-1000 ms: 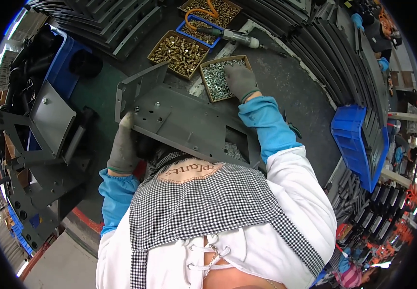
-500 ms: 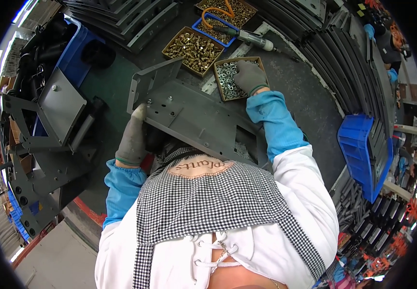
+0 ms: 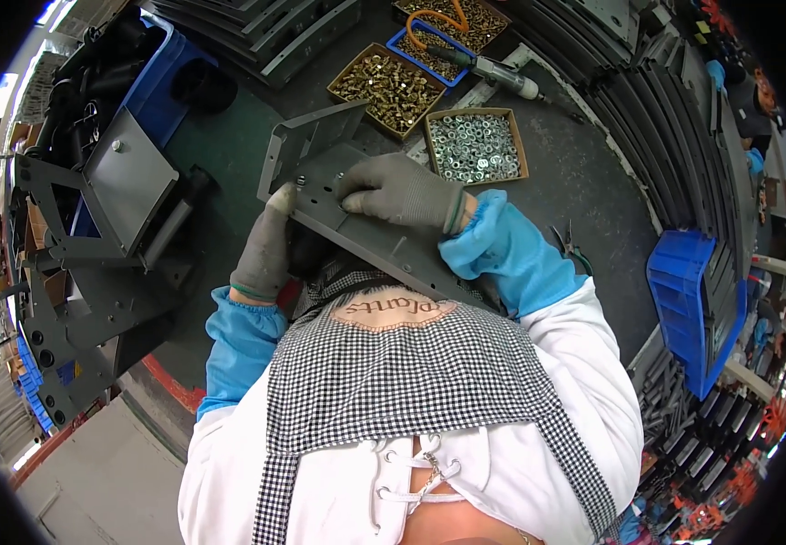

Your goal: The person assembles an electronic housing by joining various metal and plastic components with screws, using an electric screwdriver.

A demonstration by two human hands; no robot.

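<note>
A dark grey bent metal bracket (image 3: 382,243), with holes and several studs, lies tilted in front of me against my apron. My left hand (image 3: 264,250), in a grey glove, grips its left edge, thumb on top beside a stud with a nut (image 3: 301,181). Over the middle of the plate is my gloved right hand (image 3: 404,193). Its fingers are curled and pinched close to the surface near the holes; whatever they hold is hidden. Beyond that hand sits a cardboard box (image 3: 521,145) of silvery nuts (image 3: 473,145).
Behind are a box of brass-coloured bolts (image 3: 382,86) and an air-driven power tool (image 3: 506,78) with an orange hose. Pliers (image 3: 572,245) lie at right, near a blue bin (image 3: 681,291) and stacked dark metal parts (image 3: 633,127). Another bracket (image 3: 134,186) stands at left.
My right hand has left the nut box and come left and nearer, onto the bracket. The left hand keeps its grip. The whole view has shifted slightly.
</note>
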